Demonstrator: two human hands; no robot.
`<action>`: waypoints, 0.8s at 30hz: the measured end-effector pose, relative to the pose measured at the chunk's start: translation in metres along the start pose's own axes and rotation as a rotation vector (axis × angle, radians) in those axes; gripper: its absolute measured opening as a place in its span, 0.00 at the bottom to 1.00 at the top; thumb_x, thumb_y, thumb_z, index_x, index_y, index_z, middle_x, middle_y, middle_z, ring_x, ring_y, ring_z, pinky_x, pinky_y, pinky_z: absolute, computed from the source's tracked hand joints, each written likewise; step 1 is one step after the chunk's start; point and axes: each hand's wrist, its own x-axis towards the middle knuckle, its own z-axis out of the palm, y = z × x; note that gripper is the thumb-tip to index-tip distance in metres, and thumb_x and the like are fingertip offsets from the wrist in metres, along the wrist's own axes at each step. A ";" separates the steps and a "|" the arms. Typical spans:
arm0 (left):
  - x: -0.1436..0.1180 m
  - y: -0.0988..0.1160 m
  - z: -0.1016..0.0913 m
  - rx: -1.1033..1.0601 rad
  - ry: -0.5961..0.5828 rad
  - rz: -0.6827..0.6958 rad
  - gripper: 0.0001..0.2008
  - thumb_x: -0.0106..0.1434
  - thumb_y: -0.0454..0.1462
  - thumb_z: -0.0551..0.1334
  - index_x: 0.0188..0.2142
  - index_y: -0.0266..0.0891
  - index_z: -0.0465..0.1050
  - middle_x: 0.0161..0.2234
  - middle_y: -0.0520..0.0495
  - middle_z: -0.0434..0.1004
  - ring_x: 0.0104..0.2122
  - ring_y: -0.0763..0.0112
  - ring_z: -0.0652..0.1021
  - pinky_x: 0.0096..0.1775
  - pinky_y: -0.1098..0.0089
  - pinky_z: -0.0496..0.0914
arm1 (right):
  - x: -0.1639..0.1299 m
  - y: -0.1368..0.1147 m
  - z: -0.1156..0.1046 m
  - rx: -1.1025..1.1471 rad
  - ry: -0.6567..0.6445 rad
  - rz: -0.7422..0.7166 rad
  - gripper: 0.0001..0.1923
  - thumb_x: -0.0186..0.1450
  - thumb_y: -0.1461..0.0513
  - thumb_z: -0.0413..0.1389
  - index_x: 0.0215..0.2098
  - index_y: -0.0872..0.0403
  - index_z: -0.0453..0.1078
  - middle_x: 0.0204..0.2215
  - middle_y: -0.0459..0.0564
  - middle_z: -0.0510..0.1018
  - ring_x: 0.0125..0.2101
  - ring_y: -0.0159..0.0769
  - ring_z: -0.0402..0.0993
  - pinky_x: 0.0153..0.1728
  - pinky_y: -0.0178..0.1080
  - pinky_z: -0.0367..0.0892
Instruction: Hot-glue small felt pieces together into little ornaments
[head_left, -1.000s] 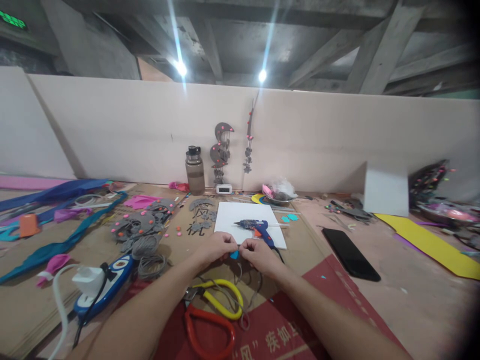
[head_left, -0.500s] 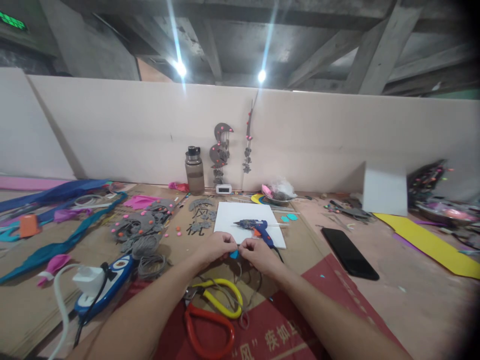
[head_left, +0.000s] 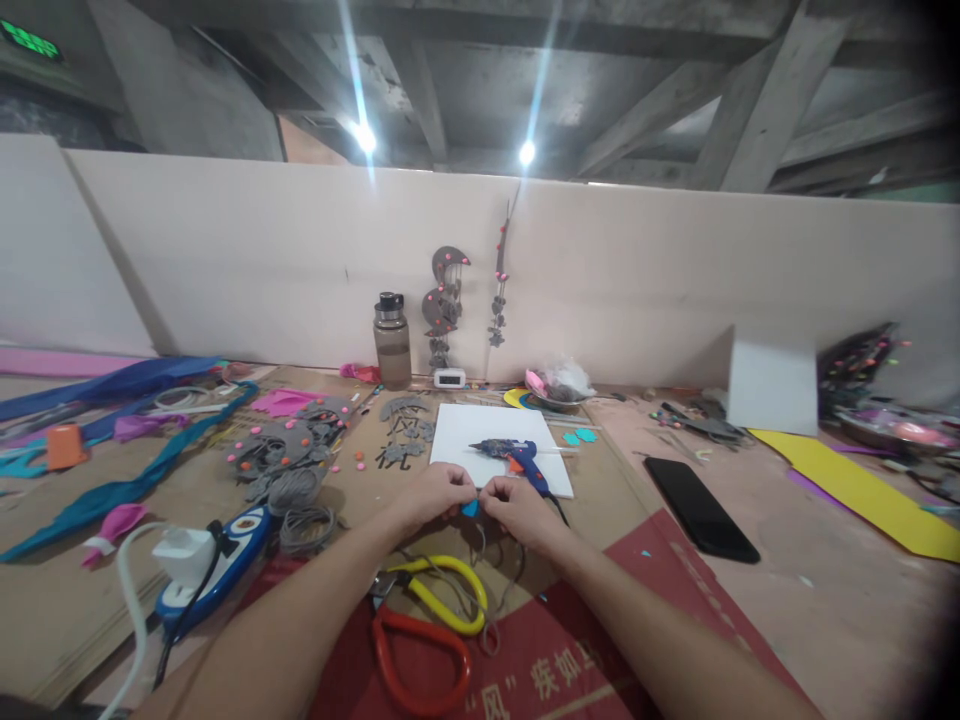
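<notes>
Nearest me on the desk [head_left: 750, 610] lie a red-handled tool [head_left: 420, 655] and yellow-handled scissors [head_left: 442, 595], partly on a red printed sheet [head_left: 570, 660]. Just beyond them my left hand [head_left: 431, 497] and right hand [head_left: 517, 508] meet, the fingers of both pinched closed on a small blue piece [head_left: 470, 509] held between them, just above the desk. Thin grey strands hang below it. Just behind the hands a blue glue gun [head_left: 514, 455] rests on a white board [head_left: 499, 445]. A black phone [head_left: 701, 508] lies to the right. Farther back, a water bottle [head_left: 392, 342] stands against the pale wall [head_left: 262, 260].
</notes>
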 end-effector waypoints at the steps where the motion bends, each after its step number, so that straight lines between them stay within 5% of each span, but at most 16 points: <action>1: 0.000 0.000 0.000 -0.001 0.004 0.002 0.08 0.48 0.39 0.58 0.23 0.36 0.67 0.14 0.56 0.61 0.15 0.79 0.60 0.19 0.75 0.52 | 0.000 0.000 0.000 -0.002 0.000 -0.004 0.05 0.56 0.63 0.50 0.23 0.55 0.63 0.15 0.39 0.62 0.15 0.22 0.55 0.17 0.28 0.51; 24: 0.002 -0.004 0.000 0.019 0.008 0.004 0.08 0.48 0.40 0.58 0.24 0.36 0.67 0.14 0.56 0.61 0.16 0.78 0.61 0.19 0.75 0.52 | 0.000 0.000 0.000 -0.010 0.008 0.001 0.04 0.55 0.64 0.51 0.23 0.55 0.64 0.14 0.38 0.63 0.15 0.23 0.55 0.18 0.28 0.52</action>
